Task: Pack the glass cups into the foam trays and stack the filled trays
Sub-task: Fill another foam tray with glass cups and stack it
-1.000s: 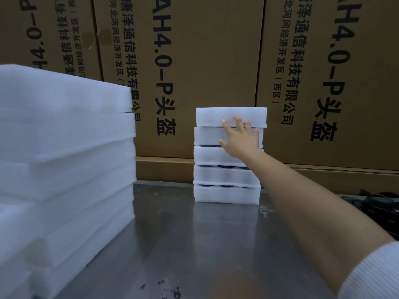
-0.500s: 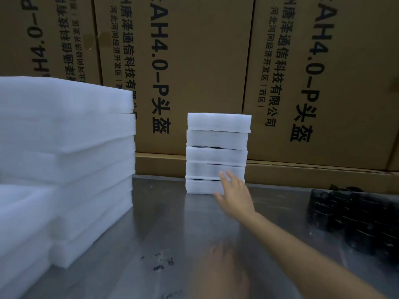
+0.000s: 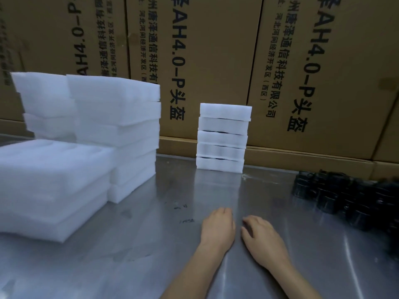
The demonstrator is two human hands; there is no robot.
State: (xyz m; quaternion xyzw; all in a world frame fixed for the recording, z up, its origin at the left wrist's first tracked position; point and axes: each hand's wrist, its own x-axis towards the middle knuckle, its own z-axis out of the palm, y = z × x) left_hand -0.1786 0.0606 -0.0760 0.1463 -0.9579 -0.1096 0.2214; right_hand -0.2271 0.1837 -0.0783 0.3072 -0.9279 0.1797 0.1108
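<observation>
Now both hands, left (image 3: 218,228) and right (image 3: 260,237), rest loosely curled and empty on the bench (image 3: 151,255); a careless nudge could probably topple the narrow filled stack (image 3: 223,137).

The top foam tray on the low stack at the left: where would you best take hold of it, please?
Probably by the two opposite side edges of the top foam tray, both hands coming from above: it lies flat, wide and uncovered, with moulded hollows facing up.

White matt foam trays (image 3: 223,137) stand on a glossy (scuffed) metal table (image 3: 138,244) before brown cardboard boxes (image 3: 216,61).
</observation>
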